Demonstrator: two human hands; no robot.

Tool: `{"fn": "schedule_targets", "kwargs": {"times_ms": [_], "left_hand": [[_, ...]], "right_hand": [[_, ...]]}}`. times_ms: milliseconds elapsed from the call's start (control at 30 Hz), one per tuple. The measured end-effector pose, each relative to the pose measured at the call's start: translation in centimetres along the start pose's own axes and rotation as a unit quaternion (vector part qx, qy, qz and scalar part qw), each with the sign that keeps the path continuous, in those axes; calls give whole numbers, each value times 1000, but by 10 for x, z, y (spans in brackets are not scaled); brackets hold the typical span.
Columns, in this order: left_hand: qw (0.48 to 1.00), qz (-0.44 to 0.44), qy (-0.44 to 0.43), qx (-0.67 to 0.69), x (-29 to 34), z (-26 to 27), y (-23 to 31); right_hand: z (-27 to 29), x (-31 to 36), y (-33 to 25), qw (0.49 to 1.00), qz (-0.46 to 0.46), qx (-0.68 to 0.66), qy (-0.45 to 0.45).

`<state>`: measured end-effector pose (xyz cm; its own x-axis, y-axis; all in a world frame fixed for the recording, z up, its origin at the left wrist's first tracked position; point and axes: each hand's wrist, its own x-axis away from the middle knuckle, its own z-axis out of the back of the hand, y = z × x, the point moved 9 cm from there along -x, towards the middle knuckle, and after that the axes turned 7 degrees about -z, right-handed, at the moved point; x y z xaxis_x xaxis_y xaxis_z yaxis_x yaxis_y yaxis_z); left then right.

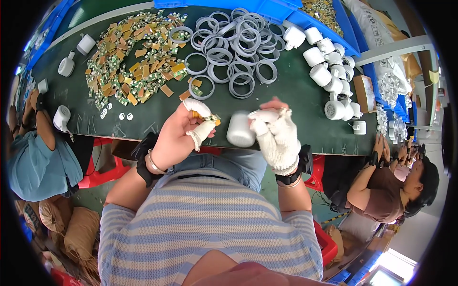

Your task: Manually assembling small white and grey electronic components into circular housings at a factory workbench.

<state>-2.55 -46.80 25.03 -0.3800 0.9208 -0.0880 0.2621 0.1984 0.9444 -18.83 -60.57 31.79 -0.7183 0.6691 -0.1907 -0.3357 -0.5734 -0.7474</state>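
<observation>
My left hand (177, 132), with white covers on its thumb and forefinger, pinches a small green and yellow circuit board (213, 118) above the table's near edge. Close by on the right is a white cylindrical housing (240, 131), blurred by motion. My right hand (280, 138) wears a white knitted glove and its closed fingers grip the housing's right side; the exact hold is partly hidden. The board and the housing are apart. Beyond my hands lies a heap of translucent grey rings (241, 78), with a wide spread of small circuit boards (138, 62) to its left.
Several white housings (320, 75) cluster on the right of the green table (167, 112). Small white discs (122, 116) lie at the left. Blue bins (267, 8) line the far side. Other people work at both sides, beside red stools (102, 174).
</observation>
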Motion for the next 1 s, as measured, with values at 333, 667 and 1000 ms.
{"fn": "schedule_targets", "kwargs": {"times_ms": [333, 667, 1000], "left_hand": [[986, -14, -102, -130, 7, -33, 26], [957, -70, -84, -270, 3, -24, 39], [982, 5, -12, -188, 4, -12, 26]], "right_hand": [[-28, -8, -30, 979, 78, -108, -157], [-30, -16, -34, 974, 98, -129, -156], [-29, -14, -28, 993, 21, -46, -108]]}}
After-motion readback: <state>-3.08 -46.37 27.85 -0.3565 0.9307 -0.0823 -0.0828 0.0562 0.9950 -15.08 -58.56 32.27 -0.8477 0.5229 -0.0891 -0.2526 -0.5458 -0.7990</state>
